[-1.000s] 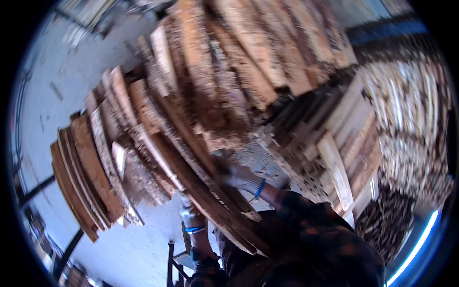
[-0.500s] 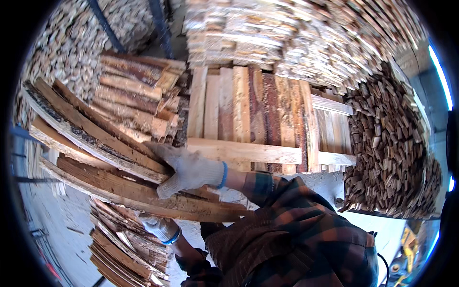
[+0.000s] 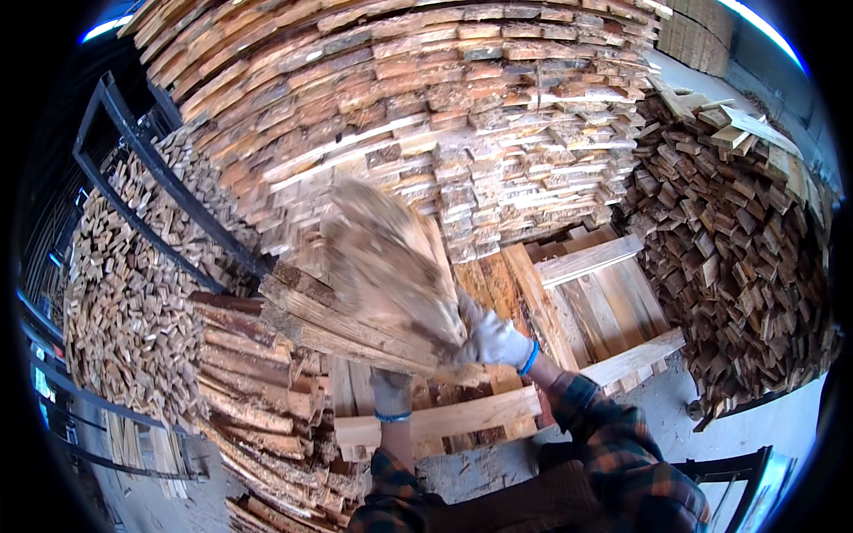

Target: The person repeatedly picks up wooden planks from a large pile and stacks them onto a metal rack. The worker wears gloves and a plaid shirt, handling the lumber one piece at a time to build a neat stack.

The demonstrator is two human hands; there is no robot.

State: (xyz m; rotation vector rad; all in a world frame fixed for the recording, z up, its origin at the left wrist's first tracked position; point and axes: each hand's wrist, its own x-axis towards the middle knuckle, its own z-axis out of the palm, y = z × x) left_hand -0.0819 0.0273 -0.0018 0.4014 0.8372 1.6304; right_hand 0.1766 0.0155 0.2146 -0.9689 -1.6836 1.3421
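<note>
A bundle of rough wooden boards [image 3: 355, 333] is between my gloved hands, its upper boards smeared by motion. My right hand [image 3: 499, 341], in a white knit glove with a blue cuff, is closed on the near right end of the bundle. Under its lower edge, my left hand [image 3: 392, 396] grips from below, its fingers mostly hidden by the wood. Beneath the bundle lies a bench-high layer of boards laid side by side, with a pale crosswise board [image 3: 462, 416] along its near edge.
A tall wall of stacked planks [image 3: 426, 98] rises behind. Piles of short wood pieces stand at left [image 3: 133, 293] and right [image 3: 720, 249]. Dark metal bars [image 3: 169, 186] lean at the left. Bark-edged slabs [image 3: 253, 382] lie at the near left.
The bundle has swung from the left to over the board layer in the middle. Both my hands moved with it, and my view turned.
</note>
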